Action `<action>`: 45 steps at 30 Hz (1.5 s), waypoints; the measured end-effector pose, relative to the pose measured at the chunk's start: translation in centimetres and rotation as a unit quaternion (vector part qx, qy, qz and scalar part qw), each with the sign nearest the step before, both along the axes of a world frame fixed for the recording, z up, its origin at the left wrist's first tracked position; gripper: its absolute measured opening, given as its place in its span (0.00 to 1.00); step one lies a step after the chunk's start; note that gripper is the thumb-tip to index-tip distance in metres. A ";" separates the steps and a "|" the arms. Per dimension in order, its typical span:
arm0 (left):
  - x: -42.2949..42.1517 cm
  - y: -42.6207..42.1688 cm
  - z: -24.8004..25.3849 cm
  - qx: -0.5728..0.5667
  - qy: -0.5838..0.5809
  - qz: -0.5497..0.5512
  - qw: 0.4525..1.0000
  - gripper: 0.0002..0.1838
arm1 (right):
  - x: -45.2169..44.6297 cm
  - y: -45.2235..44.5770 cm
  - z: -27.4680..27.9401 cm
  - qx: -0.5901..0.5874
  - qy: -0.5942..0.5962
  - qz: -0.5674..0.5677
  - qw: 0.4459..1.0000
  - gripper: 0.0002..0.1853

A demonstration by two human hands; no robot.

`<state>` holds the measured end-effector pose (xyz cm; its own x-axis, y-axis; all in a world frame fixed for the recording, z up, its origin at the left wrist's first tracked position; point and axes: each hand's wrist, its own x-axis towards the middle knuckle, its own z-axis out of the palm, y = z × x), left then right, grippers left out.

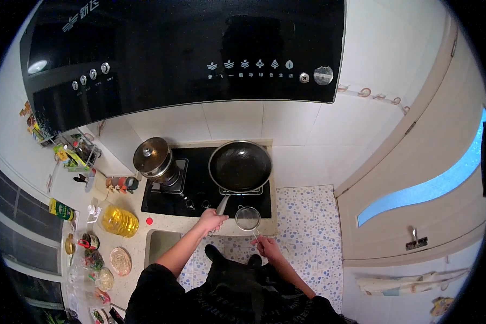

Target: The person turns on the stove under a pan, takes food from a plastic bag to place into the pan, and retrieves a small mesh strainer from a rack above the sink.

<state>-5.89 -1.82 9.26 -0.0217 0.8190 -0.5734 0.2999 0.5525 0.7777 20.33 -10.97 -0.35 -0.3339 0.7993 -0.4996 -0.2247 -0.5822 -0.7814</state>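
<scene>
A dark wok (240,168) rests on the right burner of the black gas stove (200,186), its handle pointing toward me. My left hand (213,220) is closed around that handle. In front of the stove's edge, my right hand (267,247) grips the thin handle of a small round mesh strainer (248,218). The strainer's head is over the stove's front right part, below the wok and apart from it. No food can be made out in the wok or the strainer.
A lidded pot (154,160) stands on the left burner. On the left counter are an oil jug (119,220), a plate of pale food (120,261) and seasoning jars (121,184). The range hood (183,54) hangs above; a sink (162,244) lies front left, a door (416,162) right.
</scene>
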 end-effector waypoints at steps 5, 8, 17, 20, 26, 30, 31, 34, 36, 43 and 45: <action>-0.3 0.2 0.3 -0.024 -0.023 -0.008 0.999 0.12 | -0.2 0.0 -0.6 0.011 -0.007 0.003 1.000 0.24; -0.3 0.2 0.7 -0.033 -0.049 -0.004 0.998 0.13 | -0.2 0.0 -0.3 0.012 -0.010 0.008 1.000 0.24; -0.2 0.2 1.2 -0.063 -0.095 0.005 0.993 0.12 | -0.1 -0.2 -0.2 0.006 -0.009 -0.003 1.000 0.25; -0.2 0.2 1.3 -0.064 -0.097 0.009 0.993 0.11 | 0.0 -0.2 -0.4 0.009 -0.006 -0.002 1.000 0.25; -0.1 0.1 1.9 -0.064 -0.102 0.018 0.993 0.12 | 0.2 -0.3 -0.2 0.019 -0.014 0.007 1.000 0.24; -0.1 0.0 2.1 -0.055 -0.098 0.015 0.994 0.14 | 0.1 -0.3 0.0 0.012 -0.013 0.005 1.000 0.24; -0.1 0.0 2.0 -0.050 -0.086 0.011 0.995 0.14 | 0.1 -0.3 -0.1 0.013 -0.014 0.004 1.000 0.24; -0.4 0.1 1.5 -0.038 -0.054 -0.002 0.998 0.15 | 0.0 -0.3 -0.6 0.007 -0.017 0.005 1.000 0.24; -0.8 0.3 1.3 -0.035 -0.039 -0.012 0.999 0.16 | -0.1 -0.3 -0.8 0.003 -0.012 0.002 1.000 0.24; -0.9 0.0 1.8 -0.019 -0.015 0.005 1.000 0.15 | -0.2 -0.3 -0.7 -0.008 -0.014 0.002 1.000 0.25; -1.3 0.0 0.9 -0.012 -0.014 -0.008 1.000 0.15 | -0.2 -0.4 -0.1 -0.005 -0.012 0.006 1.000 0.25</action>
